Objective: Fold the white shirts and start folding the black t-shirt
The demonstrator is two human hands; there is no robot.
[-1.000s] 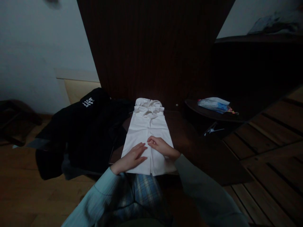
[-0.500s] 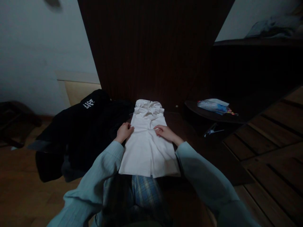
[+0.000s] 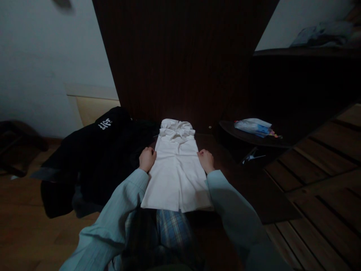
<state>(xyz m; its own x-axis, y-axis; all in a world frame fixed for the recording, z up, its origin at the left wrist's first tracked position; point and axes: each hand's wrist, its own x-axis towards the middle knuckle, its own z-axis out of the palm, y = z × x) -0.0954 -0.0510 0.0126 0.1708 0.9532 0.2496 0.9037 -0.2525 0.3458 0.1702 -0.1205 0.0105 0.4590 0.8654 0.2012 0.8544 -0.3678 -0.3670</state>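
Observation:
A white garment (image 3: 176,171), folded into a long narrow strip, lies on a dark low table (image 3: 242,188) in front of me, its collar end bunched at the far side. My left hand (image 3: 147,159) is closed on the garment's left edge about halfway up. On the right edge, level with it, my right hand (image 3: 206,160) is closed in the same way. Both arms are in pale blue sleeves, and plaid trousers show below the garment's near end.
A heap of black clothing (image 3: 93,158) with white lettering lies left of the table. A small round dark table (image 3: 251,137) at the right carries a blue-and-white plastic packet (image 3: 254,126). A dark wooden panel stands behind, and wooden slats run along the floor at right.
Both hands left the middle of the garment, where they lay flat, and moved outward and further up to its two side edges, where they closed.

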